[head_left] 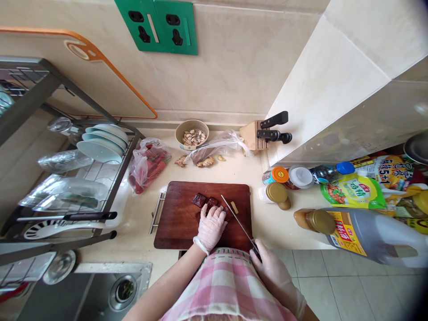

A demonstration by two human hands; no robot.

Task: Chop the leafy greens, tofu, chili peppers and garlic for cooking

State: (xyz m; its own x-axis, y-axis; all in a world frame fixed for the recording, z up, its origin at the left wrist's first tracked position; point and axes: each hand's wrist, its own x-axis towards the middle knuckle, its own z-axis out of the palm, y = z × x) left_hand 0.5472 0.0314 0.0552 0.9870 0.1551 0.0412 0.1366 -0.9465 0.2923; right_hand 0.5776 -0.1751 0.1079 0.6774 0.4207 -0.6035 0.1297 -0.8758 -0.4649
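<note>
My left hand (211, 227), in a clear plastic glove, rests over dark reddish-brown chunks that look like meat (211, 202), its fingers bent down onto one of them. What lies under the palm is hidden. Another dark chunk (199, 199) sits just beyond the fingers, and a small pale yellow strip (234, 207) lies to the right. Gloved as well, my right hand (267, 263) is closed around the black handle of a knife (238, 219). The blade slants up and left over the wooden cutting board (180, 227), its tip near my left fingertips.
Behind the board are a bagged red item (149, 165), a basket of garlic cloves (192, 133), ginger (205, 162) and a knife block (254, 136). Jars (277, 192) and a large bottle (371, 236) line the right. A dish rack (122, 178) and sink (100, 267) are left.
</note>
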